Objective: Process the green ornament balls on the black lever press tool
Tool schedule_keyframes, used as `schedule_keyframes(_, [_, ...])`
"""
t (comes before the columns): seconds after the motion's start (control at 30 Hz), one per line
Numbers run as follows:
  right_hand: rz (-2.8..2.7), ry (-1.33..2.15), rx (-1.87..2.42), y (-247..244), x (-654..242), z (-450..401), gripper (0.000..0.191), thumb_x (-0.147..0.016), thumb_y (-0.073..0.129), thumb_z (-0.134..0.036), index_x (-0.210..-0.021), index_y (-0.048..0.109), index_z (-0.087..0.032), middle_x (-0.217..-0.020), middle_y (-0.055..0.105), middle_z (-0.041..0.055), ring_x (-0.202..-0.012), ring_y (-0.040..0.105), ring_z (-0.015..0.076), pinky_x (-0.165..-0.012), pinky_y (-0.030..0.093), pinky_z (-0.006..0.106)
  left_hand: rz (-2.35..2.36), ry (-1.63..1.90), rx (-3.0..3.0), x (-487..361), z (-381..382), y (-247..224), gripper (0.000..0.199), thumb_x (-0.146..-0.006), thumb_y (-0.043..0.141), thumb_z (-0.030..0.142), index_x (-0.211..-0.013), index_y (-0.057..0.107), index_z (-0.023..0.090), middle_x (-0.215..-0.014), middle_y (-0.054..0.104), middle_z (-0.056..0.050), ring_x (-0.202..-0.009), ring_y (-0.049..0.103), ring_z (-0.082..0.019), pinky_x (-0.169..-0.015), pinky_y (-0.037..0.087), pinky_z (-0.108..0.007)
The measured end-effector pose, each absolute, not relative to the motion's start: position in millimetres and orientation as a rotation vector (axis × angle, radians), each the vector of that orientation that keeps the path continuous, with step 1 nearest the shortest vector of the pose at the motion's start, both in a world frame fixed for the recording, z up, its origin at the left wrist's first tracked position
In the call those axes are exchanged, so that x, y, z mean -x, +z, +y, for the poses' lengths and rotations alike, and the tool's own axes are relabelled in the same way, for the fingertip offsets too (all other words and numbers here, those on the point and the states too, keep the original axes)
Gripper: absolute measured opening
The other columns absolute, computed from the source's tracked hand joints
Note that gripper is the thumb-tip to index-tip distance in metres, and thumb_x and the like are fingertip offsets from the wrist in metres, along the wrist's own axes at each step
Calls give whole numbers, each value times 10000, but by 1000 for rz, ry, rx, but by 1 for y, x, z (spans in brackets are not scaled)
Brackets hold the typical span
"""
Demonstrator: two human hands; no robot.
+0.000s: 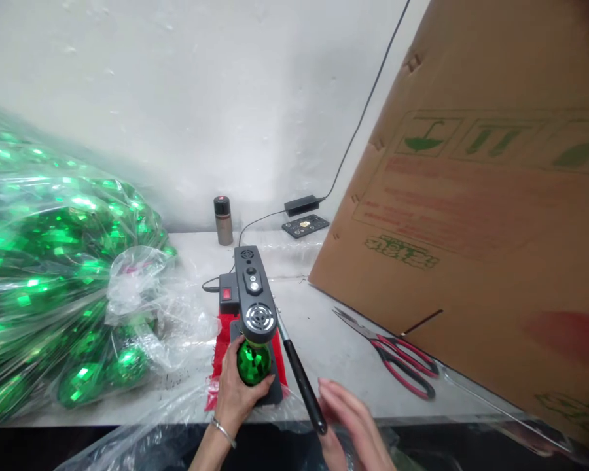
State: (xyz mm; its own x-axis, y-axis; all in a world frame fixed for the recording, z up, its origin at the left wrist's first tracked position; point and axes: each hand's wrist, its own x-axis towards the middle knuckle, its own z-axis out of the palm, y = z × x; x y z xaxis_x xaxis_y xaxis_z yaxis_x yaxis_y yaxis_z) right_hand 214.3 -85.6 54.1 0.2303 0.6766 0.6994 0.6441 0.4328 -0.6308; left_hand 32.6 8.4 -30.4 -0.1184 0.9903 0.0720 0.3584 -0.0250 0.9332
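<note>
in the head view, the left hand curls round a shiny green ball beneath the head of a grey machine, near the front edge of the desk. the right hand, loosely open, is at the end of a black lever; i cannot tell whether it touches.

From here, the round green mirror-faceted ball shines glossily; the long dark-grey machine looks matt; the large brown cardboard box, dull.
</note>
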Motion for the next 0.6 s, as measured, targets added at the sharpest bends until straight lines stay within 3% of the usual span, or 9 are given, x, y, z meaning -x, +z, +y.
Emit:
schedule_keyframes(0.13, [-1617,-71,1091,76,-213,-67,516,-1009,694,-418,-1476,613,-214,-1272,768,171,-1089,803,281,-846,704,368,1553,1161,-1447,-36,8,-28,862,-591,886,417,-1362,596,164,-1326,702,-185,-1300,647,-427,-1148,495,-618])
schedule_keyframes(0.23, [-1602,-117,1029,92,-201,-56,531,-1039,612,-513,-1466,608,-199,-1213,781,180,-1102,792,281,-840,697,383,1537,1165,-1458,-40,9,-23,846,-608,868,419,-1367,590,169,-1331,704,-187,-1297,652,-428,-1144,496,-635])
schedule_keyframes(0.33, [-1566,-94,985,112,-190,-45,362,-1085,545,-456,-1307,686,-207,-1084,799,140,-907,800,214,-704,658,309,1539,1143,-1464,-40,9,-21,836,-612,855,428,-1360,590,164,-1342,702,-197,-1302,651,-433,-1147,492,-645])
schedule_keyframes(0.4, [-1629,-55,914,123,-185,-37,227,-1106,515,-327,-1137,704,-204,-917,777,83,-773,769,168,-636,611,263,1546,1132,-1465,-40,9,-22,841,-597,858,427,-1349,597,157,-1340,704,-205,-1297,654,-440,-1144,498,-644])
schedule_keyframes(0.5, [-1642,-37,833,128,-181,-29,225,-1080,477,-152,-932,638,-203,-729,672,21,-622,675,132,-575,550,243,1557,1143,-1482,-41,9,-25,850,-575,864,412,-1345,607,159,-1342,710,-201,-1299,658,-448,-1136,511,-644])
schedule_keyframes(0.6, [-1559,-57,838,124,-177,-27,258,-1081,463,-139,-867,596,-198,-703,623,9,-584,605,113,-549,505,234,1577,1176,-1510,-43,8,-28,826,-574,858,393,-1331,618,162,-1324,725,-186,-1291,667,-446,-1120,527,-657])
